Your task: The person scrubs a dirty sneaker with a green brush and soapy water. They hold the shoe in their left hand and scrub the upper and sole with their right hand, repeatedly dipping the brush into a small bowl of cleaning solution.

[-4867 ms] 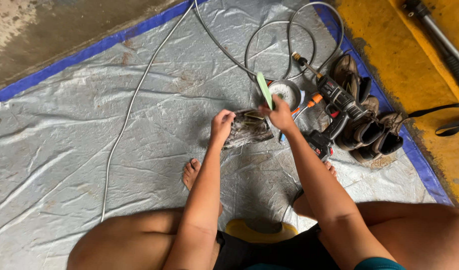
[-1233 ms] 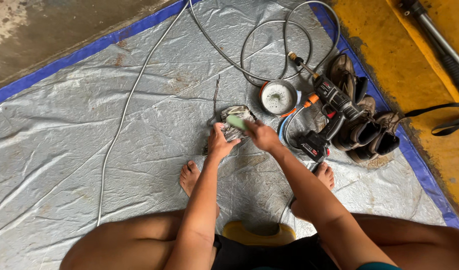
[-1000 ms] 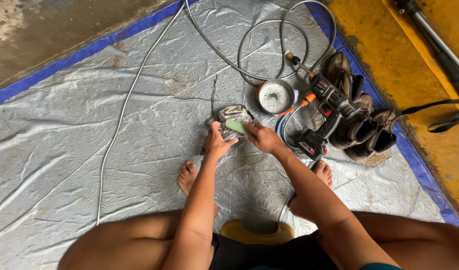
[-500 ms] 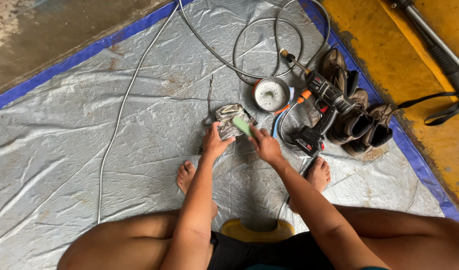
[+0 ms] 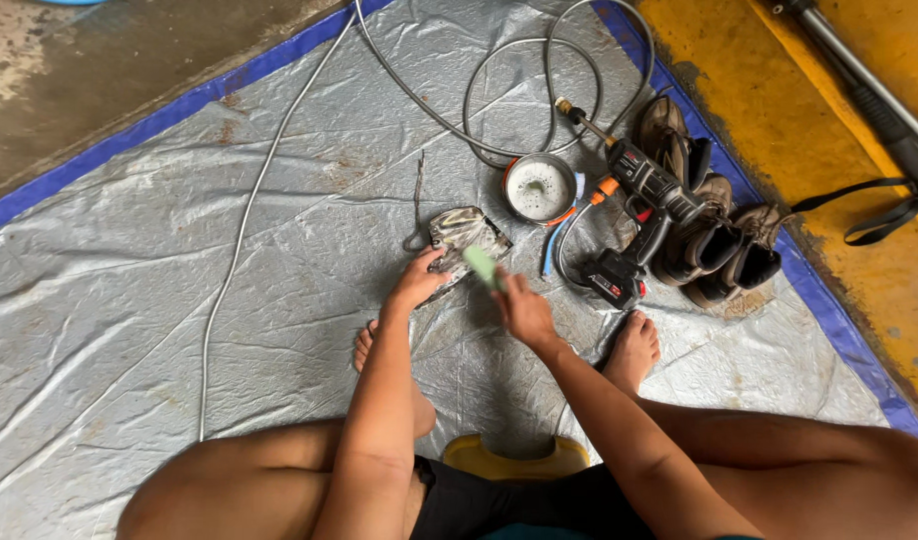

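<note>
I sit on a low yellow stool over a grey tarp. My left hand presses down on a dirty camouflage-patterned shoe insole lying on the tarp. My right hand grips a small light-green brush, its head blurred at the insole's near edge. Just beyond the insole stands a round bowl of soapy water with an orange rim.
A cordless spray gun with a coiled grey hose lies right of the bowl. Brown boots stand at the tarp's blue edge. A thin cord crosses the tarp. My bare feet rest on it. Yellow floor lies to the right.
My right hand has carried the green brush from the soapy bowl to the insole and now moves it toward me along the insole. My left hand keeps holding the insole down.
</note>
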